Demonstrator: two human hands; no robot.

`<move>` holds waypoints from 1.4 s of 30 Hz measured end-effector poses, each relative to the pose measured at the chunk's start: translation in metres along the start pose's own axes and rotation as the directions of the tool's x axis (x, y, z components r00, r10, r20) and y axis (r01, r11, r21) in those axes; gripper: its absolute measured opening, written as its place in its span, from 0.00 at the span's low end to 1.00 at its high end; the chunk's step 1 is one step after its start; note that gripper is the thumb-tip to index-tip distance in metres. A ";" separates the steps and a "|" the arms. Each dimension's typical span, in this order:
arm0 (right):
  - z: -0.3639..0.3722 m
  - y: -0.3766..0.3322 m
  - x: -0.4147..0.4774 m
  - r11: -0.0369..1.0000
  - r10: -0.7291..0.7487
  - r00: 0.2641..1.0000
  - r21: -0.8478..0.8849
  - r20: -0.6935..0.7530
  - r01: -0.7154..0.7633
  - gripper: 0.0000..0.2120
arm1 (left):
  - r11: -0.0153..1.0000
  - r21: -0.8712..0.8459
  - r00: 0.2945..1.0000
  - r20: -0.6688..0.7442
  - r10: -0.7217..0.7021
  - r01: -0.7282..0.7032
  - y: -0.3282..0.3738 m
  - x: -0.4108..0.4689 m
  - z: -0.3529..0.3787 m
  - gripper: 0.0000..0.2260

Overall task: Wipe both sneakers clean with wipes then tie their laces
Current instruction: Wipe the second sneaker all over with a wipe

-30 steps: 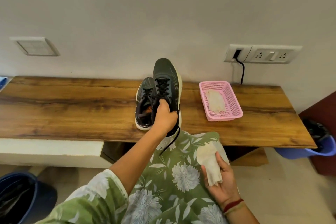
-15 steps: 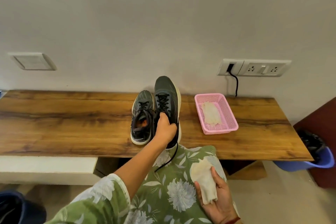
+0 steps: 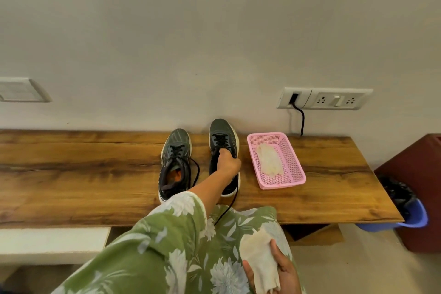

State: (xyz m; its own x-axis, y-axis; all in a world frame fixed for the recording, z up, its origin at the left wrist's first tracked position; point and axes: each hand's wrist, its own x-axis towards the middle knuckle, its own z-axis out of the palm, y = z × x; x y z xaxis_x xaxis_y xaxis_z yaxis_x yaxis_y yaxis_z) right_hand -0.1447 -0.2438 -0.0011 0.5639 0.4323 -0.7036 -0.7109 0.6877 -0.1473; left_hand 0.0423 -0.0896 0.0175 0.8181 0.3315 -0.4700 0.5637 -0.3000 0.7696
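Two dark grey sneakers with black laces stand side by side on the wooden bench (image 3: 71,174). The left sneaker (image 3: 174,157) lies flat with its laces loose. My left hand (image 3: 226,162) grips the right sneaker (image 3: 223,136) at its tongue and collar; its toe points to the wall, and one lace hangs over the bench's front edge. Down by my lap, my right hand (image 3: 279,272) holds a crumpled off-white wipe (image 3: 260,260).
A pink mesh basket (image 3: 292,157) with more wipes stands right of the sneakers. A black cable drops from the wall socket (image 3: 322,99) behind it. A blue bin (image 3: 410,212) with a black liner sits past the bench's right end, beside a dark red cabinet (image 3: 424,174).
My left hand has moved the right sneaker away from the left one and lowered it toward the bench. The camera has tilted up; my right hand still holds the wipe.
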 end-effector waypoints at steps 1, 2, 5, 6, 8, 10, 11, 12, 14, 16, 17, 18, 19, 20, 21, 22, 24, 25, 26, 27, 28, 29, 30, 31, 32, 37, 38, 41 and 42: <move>-0.002 0.000 0.001 1.000 0.005 1.000 0.001 -0.013 -0.005 0.50 | 1.000 0.006 1.000 -0.002 -0.020 0.020 -0.002 0.004 0.003 0.25; -0.002 -0.001 0.001 1.000 0.009 1.000 0.008 -0.016 -0.009 0.50 | 0.999 0.014 0.999 -0.002 -0.040 0.040 -0.005 0.007 0.006 0.25; -0.003 -0.004 0.003 0.999 0.011 1.000 0.032 0.012 -0.011 0.56 | 0.996 0.052 0.997 0.011 -0.074 0.073 -0.015 0.014 0.015 0.26; -0.001 -0.004 0.003 0.999 0.002 1.000 0.037 0.030 -0.003 0.56 | 0.995 0.074 0.997 0.017 -0.070 0.069 -0.018 0.016 0.017 0.26; 0.004 -0.005 0.003 0.999 -0.010 0.999 0.048 0.047 0.008 0.56 | 0.993 0.111 0.998 0.021 -0.052 0.050 -0.021 0.019 0.021 0.27; 0.001 -0.006 0.003 0.997 -0.013 0.998 0.075 0.059 0.008 0.56 | 0.991 0.129 0.999 0.025 -0.048 0.045 -0.020 0.021 0.022 0.27; -0.002 -0.005 0.004 0.997 -0.013 0.998 0.080 0.062 0.008 0.56 | 0.989 0.137 0.998 0.029 -0.054 0.050 -0.019 0.020 0.022 0.26; -0.003 -0.004 0.006 0.997 -0.013 0.999 0.079 0.052 0.009 0.55 | 0.986 0.153 0.997 0.034 -0.067 0.061 -0.018 0.020 0.021 0.26; -0.005 -0.002 0.005 0.998 -0.025 0.999 0.059 0.046 0.023 0.53 | 0.978 0.191 0.994 0.055 -0.099 0.086 -0.016 0.019 0.018 0.25; -0.005 -0.002 0.005 0.994 -0.055 0.991 0.102 0.119 0.042 0.49 | 0.974 0.216 0.993 0.086 -0.085 0.065 -0.015 0.011 0.009 0.22; -0.007 -0.003 0.005 0.989 -0.075 0.985 0.139 0.153 0.054 0.48 | 0.974 0.226 0.994 0.098 -0.037 0.014 -0.016 0.005 0.003 0.20; -0.009 -0.004 0.007 0.988 -0.076 0.985 0.141 0.156 0.054 0.46 | 0.971 0.231 0.994 0.102 0.037 -0.060 -0.020 -0.004 -0.005 0.19; -0.006 -0.001 0.005 0.993 -0.100 0.982 0.077 0.159 0.089 0.43 | 0.964 0.222 0.987 0.096 0.128 -0.147 -0.026 -0.014 -0.015 0.18; 0.004 0.003 -0.001 0.991 -0.136 0.974 0.024 0.179 0.134 0.38 | 0.953 0.195 0.972 0.083 0.220 -0.232 -0.034 -0.025 -0.027 0.18; -0.013 0.001 0.005 0.977 -0.204 0.973 -0.041 0.106 0.209 0.31 | 0.934 0.177 0.950 0.060 0.306 -0.312 -0.043 -0.037 -0.043 0.17; -0.030 -0.007 0.015 0.982 -0.189 0.970 0.011 0.155 0.189 0.27 | 0.902 0.197 0.921 0.025 0.388 -0.385 -0.054 -0.047 -0.061 0.15; -0.026 -0.002 0.011 0.987 -0.157 0.954 0.025 0.257 0.156 0.26 | 0.796 0.353 0.845 -0.027 0.534 -0.492 -0.074 -0.056 -0.098 0.14; -0.016 0.004 0.007 0.982 -0.190 0.949 0.052 0.250 0.183 0.27 | 0.738 0.446 0.818 -0.022 0.575 -0.507 -0.086 -0.054 -0.115 0.14; -0.009 0.001 0.003 0.988 -0.154 0.959 0.062 0.240 0.143 0.29 | 0.672 0.549 0.814 0.028 0.580 -0.497 -0.095 -0.050 -0.129 0.15; -0.011 0.006 0.000 0.985 -0.171 0.959 0.055 0.225 0.163 0.32 | 0.593 0.656 0.839 0.115 0.532 -0.466 -0.104 -0.043 -0.141 0.17; -0.007 0.009 -0.003 0.980 -0.192 0.962 0.081 0.192 0.179 0.36 | 0.496 0.756 0.875 0.208 0.437 -0.428 -0.111 -0.036 -0.148 0.20; -0.001 0.009 -0.007 0.980 -0.193 0.961 0.078 0.196 0.180 0.37 | 0.398 0.830 0.908 0.274 0.318 -0.390 -0.117 -0.029 -0.151 0.24; 0.003 0.009 -0.009 0.983 -0.184 0.967 0.051 0.175 0.178 0.38 | 0.314 0.877 0.926 0.305 0.224 -0.365 -0.122 -0.024 -0.152 0.26; 0.002 0.009 -0.008 0.985 -0.175 0.975 0.024 0.136 0.173 0.38 | 0.249 0.903 0.932 0.311 0.186 -0.351 -0.124 -0.018 -0.150 0.27; 0.004 0.010 -0.009 0.986 -0.167 0.978 0.009 0.121 0.167 0.37 | 0.196 0.918 0.931 0.310 0.192 -0.346 -0.125 -0.013 -0.147 0.27; 0.005 0.009 -0.011 0.986 -0.166 0.981 0.000 0.101 0.167 0.37 | 0.175 0.934 0.944 0.282 0.172 -0.312 -0.118 0.005 -0.129 0.16; 0.005 0.010 -0.011 0.986 -0.167 0.982 -0.003 0.094 0.168 0.36 | 0.221 0.927 0.950 0.276 0.146 -0.303 -0.118 0.007 -0.127 0.14; 0.007 0.011 -0.013 0.984 -0.173 0.982 -0.018 0.078 0.175 0.35 | 0.362 0.887 0.957 0.259 0.128 -0.288 -0.116 0.014 -0.130 0.12; 0.008 0.011 -0.014 0.985 -0.169 0.983 -0.017 0.076 0.171 0.35 | 0.394 0.872 0.956 0.252 0.149 -0.291 -0.115 0.016 -0.133 0.13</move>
State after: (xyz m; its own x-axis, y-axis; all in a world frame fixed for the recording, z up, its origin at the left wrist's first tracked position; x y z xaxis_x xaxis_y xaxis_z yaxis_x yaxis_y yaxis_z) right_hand -0.1569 -0.2377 0.0131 0.7065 0.3527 -0.6136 -0.6111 0.7413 -0.2776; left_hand -0.0244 0.0690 -0.0210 0.8951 0.0465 -0.4435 0.0829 -0.9946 0.0630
